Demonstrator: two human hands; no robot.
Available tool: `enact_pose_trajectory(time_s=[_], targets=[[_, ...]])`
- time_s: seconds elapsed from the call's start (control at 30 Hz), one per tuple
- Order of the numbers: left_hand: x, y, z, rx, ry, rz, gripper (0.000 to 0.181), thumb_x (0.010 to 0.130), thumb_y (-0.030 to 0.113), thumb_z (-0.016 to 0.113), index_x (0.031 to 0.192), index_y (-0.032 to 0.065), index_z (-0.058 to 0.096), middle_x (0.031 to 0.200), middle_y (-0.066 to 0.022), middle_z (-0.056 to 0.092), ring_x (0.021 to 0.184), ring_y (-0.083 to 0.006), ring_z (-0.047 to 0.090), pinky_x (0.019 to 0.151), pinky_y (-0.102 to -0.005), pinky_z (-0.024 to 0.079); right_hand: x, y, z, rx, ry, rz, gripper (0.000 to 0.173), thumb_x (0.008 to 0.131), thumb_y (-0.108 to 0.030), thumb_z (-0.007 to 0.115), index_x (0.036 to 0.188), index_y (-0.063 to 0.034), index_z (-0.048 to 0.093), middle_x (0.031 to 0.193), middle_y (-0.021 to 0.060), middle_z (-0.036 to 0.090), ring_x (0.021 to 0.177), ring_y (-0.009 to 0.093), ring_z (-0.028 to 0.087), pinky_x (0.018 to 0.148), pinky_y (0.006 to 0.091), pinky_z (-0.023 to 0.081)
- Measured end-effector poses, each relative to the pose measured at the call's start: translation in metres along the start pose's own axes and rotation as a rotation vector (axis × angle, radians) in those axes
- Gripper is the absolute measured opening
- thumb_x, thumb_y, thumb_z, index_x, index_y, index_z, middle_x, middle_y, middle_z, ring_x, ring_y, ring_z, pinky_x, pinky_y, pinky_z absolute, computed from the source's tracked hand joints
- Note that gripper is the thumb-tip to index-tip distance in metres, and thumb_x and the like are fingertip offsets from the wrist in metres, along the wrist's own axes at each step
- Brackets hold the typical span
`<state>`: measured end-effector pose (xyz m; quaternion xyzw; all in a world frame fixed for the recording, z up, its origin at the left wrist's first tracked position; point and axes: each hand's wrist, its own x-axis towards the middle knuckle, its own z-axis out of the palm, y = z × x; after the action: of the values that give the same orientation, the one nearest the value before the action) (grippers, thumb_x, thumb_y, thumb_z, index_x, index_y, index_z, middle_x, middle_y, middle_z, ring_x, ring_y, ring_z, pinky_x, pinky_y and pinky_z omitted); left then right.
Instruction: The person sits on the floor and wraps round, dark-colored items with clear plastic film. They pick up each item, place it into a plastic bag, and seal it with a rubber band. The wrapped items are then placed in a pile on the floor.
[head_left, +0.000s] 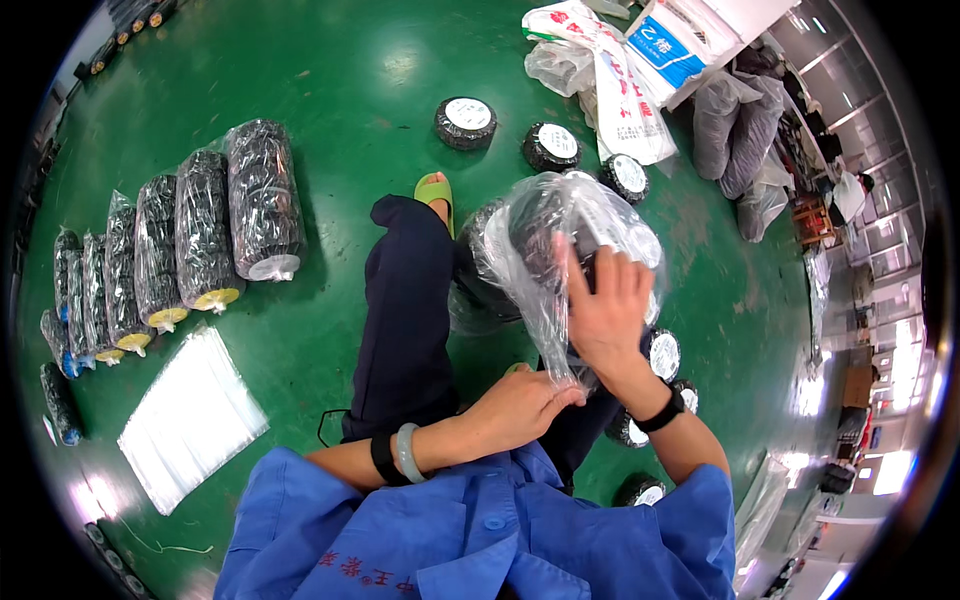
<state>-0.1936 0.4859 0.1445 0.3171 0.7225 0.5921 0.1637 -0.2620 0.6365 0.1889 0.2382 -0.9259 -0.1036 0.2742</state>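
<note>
A clear plastic bag (536, 300) stands between my knees, with dark wrapped rolls bearing round white labels in and behind it. My left hand (517, 409), with a bangle and black band at its wrist, grips the gathered lower edge of the bag. The fingers of my right hand (611, 307) are spread and pressed on the bag's near side; its wrist has a black band. Just behind the bag, a round black wrapped roll (555, 146) with a white label lies on the floor. What the fingertips of my right hand touch is partly blurred.
Several long bagged stacks of black rolls (264, 202) lie at the left. Near them is a pile of flat clear bags (193, 420). More black rolls (465, 122) are ahead and at my right. White printed sacks (630, 105) and filled grey bags (742, 127) are at the upper right.
</note>
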Motion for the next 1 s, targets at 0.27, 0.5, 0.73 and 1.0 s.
enact_pose_trajectory(time_s=[0.27, 0.5, 0.73, 1.0], targets=[[-0.024, 0.025, -0.029, -0.094, 0.265, 0.456, 0.012, 0.091, 0.005, 0.056, 0.093, 0.0002, 0.067, 0.097, -0.0125, 0.069, 0.087, -0.0254, 0.068, 0.075, -0.0326, 0.056, 0.001, -0.019, -0.018, 0.47, -0.7, 0.077, 0.105, 0.062, -0.021, 0.08, 0.149, -0.0122, 0.022, 0.12, 0.0226, 0.041, 0.11, 0.04, 0.044, 0.085, 0.0492, 0.042], [-0.007, 0.088, -0.003, -0.358, 0.357, 0.869, 0.03, 0.086, 0.019, 0.066, 0.108, -0.0005, 0.061, 0.104, -0.0107, 0.065, 0.085, -0.0259, 0.066, 0.07, -0.0344, 0.054, -0.001, 0.008, -0.053, 0.616, -0.908, -0.047, 0.111, 0.065, -0.02, 0.081, 0.151, -0.0126, 0.012, 0.117, 0.0249, 0.041, 0.096, 0.039, 0.051, 0.086, 0.0398, 0.046], [-0.026, 0.117, 0.006, -0.68, 0.223, 0.826, 0.014, 0.084, 0.012, 0.06, 0.081, -0.0013, 0.061, 0.075, -0.0141, 0.061, 0.067, -0.0324, 0.06, 0.057, -0.0413, 0.044, -0.031, -0.038, -0.071, 0.389, -1.05, -0.056, 0.112, 0.064, -0.028, 0.081, 0.151, -0.0111, 0.012, 0.116, 0.0253, 0.046, 0.101, 0.041, 0.051, 0.086, 0.044, 0.047], [-0.032, 0.113, -0.016, -0.546, -0.023, 0.76, 0.024, 0.084, 0.024, 0.063, 0.086, 0.0003, 0.062, 0.083, -0.0111, 0.064, 0.076, -0.0297, 0.063, 0.063, -0.0399, 0.048, -0.013, -0.046, -0.047, 0.377, -0.949, -0.239, 0.104, 0.069, -0.035, 0.078, 0.15, -0.0135, 0.016, 0.102, 0.0218, 0.048, 0.088, 0.037, 0.054, 0.066, 0.0391, 0.055]])
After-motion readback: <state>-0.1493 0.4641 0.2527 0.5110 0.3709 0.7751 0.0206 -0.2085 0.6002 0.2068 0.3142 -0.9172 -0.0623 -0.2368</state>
